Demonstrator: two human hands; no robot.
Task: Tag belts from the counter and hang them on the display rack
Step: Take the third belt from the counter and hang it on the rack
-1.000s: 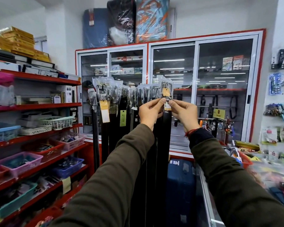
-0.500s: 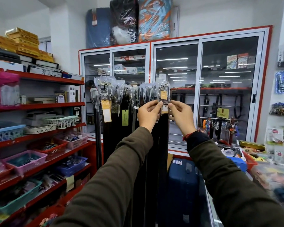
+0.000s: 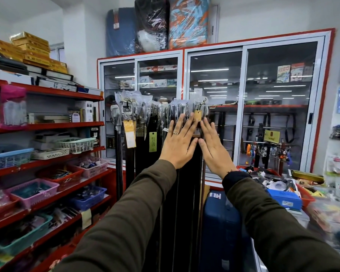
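Both hands were spread flat, left hand (image 3: 178,141) and right hand (image 3: 214,148), holding nothing, palms toward the hanging black leather belts (image 3: 183,193) on the display rack. One tan paper tag (image 3: 197,115) showed; this belt looked hung.

We're in a shop: red shelves (image 3: 47,132) of basketed goods at left, tagged belts (image 3: 145,154) hanging centre, glass display cabinets (image 3: 243,114) behind.

red shelves (image 3: 47,128) of baskets, glass cabinet (image 3: 243,107), blue suitcase (image 3: 222,222)
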